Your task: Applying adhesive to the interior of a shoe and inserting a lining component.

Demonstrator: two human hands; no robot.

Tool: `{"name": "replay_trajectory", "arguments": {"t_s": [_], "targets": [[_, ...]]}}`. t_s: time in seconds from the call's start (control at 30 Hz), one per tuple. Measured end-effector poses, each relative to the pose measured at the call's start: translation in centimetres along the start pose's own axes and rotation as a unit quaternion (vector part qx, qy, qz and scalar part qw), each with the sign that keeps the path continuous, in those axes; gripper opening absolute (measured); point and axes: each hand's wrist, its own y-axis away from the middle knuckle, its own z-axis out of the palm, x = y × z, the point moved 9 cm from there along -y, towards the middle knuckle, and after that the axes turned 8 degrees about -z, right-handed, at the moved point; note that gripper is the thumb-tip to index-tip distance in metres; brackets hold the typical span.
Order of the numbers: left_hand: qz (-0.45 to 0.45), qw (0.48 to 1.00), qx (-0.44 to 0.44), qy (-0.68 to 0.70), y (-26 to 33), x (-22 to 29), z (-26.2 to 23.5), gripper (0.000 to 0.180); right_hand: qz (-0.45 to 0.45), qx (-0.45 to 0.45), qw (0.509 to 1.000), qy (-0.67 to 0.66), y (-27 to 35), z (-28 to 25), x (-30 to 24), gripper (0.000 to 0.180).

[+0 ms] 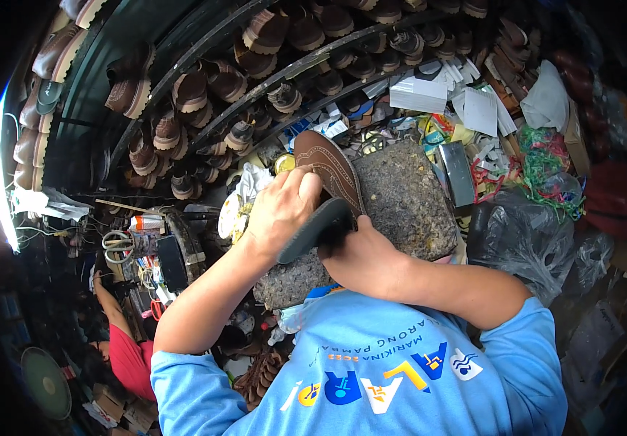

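A brown brogue shoe with punched trim is held over a rough grey stone block, its toe pointing away from me. My left hand is closed at the near side of the shoe's opening, knuckles up and fingertips hidden. A dark, rounded flat piece, like an insole, juts toward me from the shoe's heel end. My right hand wraps round the heel end, partly behind that piece, with most fingers hidden and the thumb along the shoe's side.
Racks of brown shoes curve along the back and left. White boxes, a metal tin and tangled plastic ribbon lie beyond the stone. Scissors and tools sit at left, near a person in red.
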Motion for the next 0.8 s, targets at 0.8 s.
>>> {"name": "replay_trajectory", "arguments": {"t_s": [0.8], "targets": [[-0.24,0.728,-0.025,0.642,0.6,-9.2,-6.1,0.059,-0.025,0.053,0.997,0.055,0.0,-0.4,0.0,0.007]]}}
